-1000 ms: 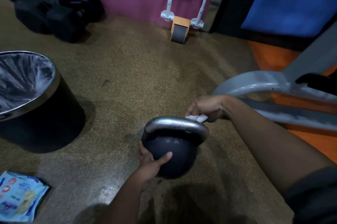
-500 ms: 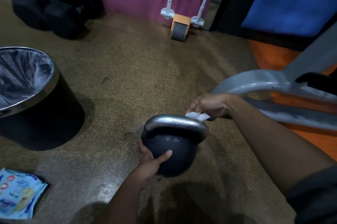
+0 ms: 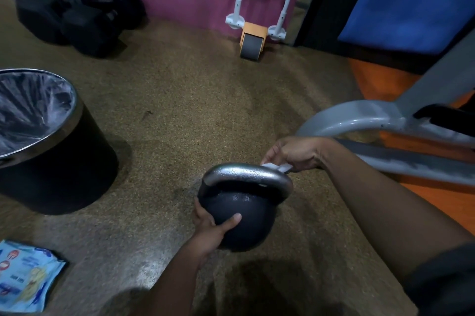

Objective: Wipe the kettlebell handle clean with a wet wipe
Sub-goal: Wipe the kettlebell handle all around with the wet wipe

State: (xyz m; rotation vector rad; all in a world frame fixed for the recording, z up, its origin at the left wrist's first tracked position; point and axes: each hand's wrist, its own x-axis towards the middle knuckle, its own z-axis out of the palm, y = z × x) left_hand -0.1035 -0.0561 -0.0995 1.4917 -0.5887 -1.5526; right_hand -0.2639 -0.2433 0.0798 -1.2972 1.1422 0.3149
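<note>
A black kettlebell (image 3: 244, 215) with a silver handle (image 3: 246, 174) stands on the speckled floor in the lower middle of the head view. My left hand (image 3: 213, 228) grips the ball from the near left, thumb across its front. My right hand (image 3: 293, 153) holds a white wet wipe (image 3: 276, 167) against the far right end of the handle. The handle's surface glistens with droplets.
A black bin (image 3: 51, 161) with a clear liner stands at the left. A blue wet-wipe pack (image 3: 24, 277) lies at the lower left. A grey machine frame (image 3: 372, 123) runs along the right. An ab roller (image 3: 253, 40) and black bags (image 3: 84, 7) sit by the far wall.
My right hand with the wipe has stayed at the right end of the handle, shifting only slightly. The left hand keeps its grip on the ball.
</note>
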